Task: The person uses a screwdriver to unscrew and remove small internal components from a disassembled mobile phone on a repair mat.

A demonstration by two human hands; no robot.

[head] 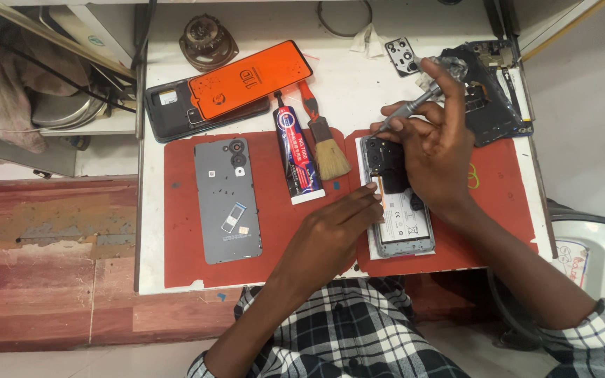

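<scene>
Across the white worktop (344,91) lie two red mats (278,231); near the right edge, an opened phone (399,222) rests on the right mat, steadied at its left side by the left hand (330,234), fingers flat and holding nothing; the right hand (434,150) above it pinches a slim screwdriver (414,106), tip down on the phone's top.

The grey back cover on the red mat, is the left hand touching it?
No, the left hand rests against the opened phone, well apart from the grey back cover.
</scene>
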